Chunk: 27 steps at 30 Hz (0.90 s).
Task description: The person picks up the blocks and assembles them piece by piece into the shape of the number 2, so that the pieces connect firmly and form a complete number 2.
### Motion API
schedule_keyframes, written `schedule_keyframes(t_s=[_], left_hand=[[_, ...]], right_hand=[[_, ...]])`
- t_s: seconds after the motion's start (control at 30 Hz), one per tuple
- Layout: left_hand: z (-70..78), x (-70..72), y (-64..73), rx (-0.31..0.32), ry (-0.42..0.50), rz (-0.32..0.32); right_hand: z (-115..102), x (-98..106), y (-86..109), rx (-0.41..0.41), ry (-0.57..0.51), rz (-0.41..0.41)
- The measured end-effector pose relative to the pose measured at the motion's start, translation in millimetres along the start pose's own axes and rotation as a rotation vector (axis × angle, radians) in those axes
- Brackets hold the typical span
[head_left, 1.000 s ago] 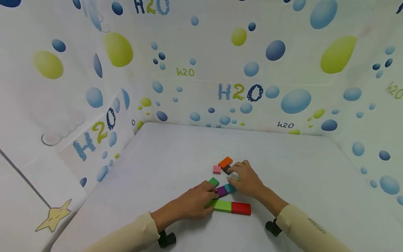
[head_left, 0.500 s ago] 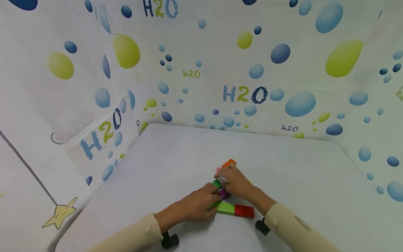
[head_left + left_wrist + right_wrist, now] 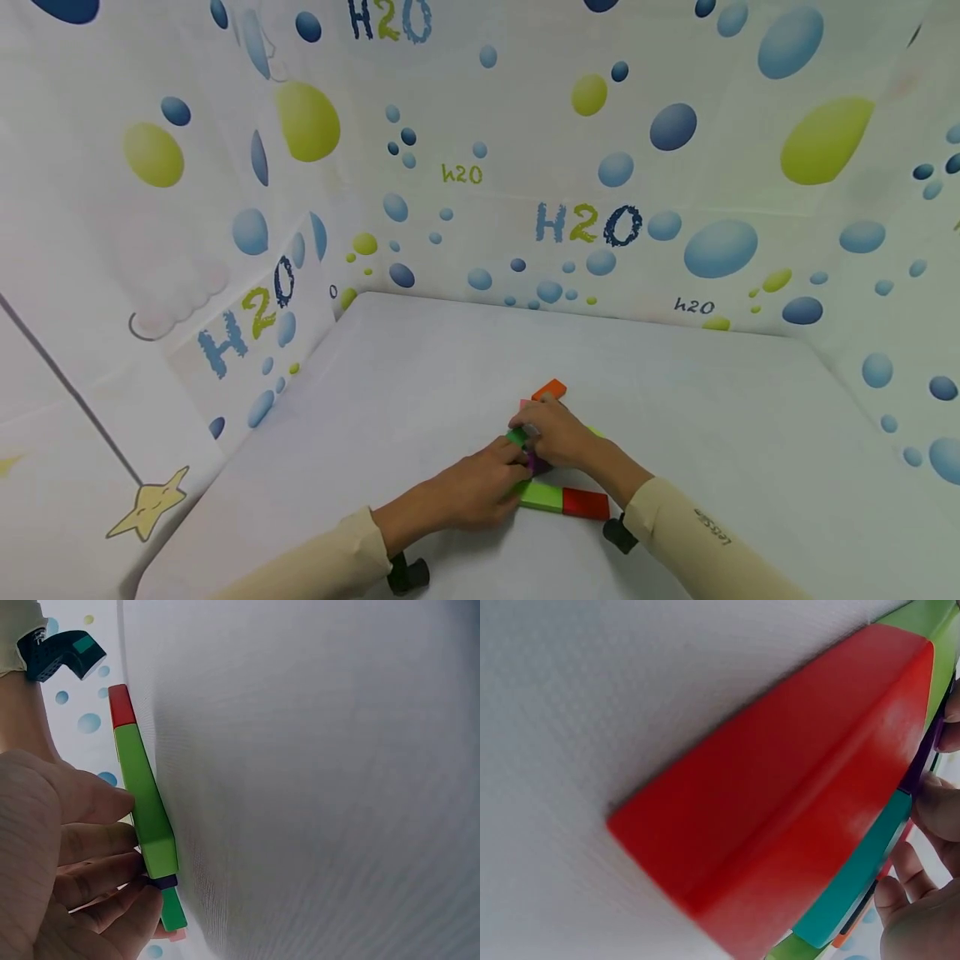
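In the head view my left hand rests over the left ends of several flat colored blocks. Its fingertips touch a purple block, and its thumb lies against a light green block. A red block sits end to end with that one. My right hand reaches over the purple block with bent fingers beside a darker green block. Between its thumb and fingers shows a small grey patch; I cannot tell whether it is a block. In the right wrist view a teal block lies beside the purple one.
An orange block lies beyond the right hand, with a pink block partly covered. Part of another green block shows behind the right wrist. White cloth covers the table; a patterned curtain stands behind.
My right hand has moved left and inward, from beside the black block to next to the left fingers, covering the black and teal blocks. The left hand stays in place on the blocks.
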<state>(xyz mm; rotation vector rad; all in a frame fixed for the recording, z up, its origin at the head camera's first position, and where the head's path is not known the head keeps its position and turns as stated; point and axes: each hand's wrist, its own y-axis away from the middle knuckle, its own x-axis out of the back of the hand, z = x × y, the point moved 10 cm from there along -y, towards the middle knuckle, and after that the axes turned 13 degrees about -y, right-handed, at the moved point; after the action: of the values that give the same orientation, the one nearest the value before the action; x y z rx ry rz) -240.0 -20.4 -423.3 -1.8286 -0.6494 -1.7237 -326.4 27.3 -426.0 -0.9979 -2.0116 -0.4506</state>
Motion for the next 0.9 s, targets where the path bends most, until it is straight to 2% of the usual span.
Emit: schedule_keyframes(t_s=[0.57,0.9], left_hand=[[4.1,-1.4,0.7,-0.026,0.016,0.022],[0.1,0.6,-3.0,-0.018,-0.016,0.025]], right_hand=[[2.1,-4.5,0.9,-0.016,-0.007,-0.003],[9.9,12.5,0.7,-0.028,0.023,0.081]])
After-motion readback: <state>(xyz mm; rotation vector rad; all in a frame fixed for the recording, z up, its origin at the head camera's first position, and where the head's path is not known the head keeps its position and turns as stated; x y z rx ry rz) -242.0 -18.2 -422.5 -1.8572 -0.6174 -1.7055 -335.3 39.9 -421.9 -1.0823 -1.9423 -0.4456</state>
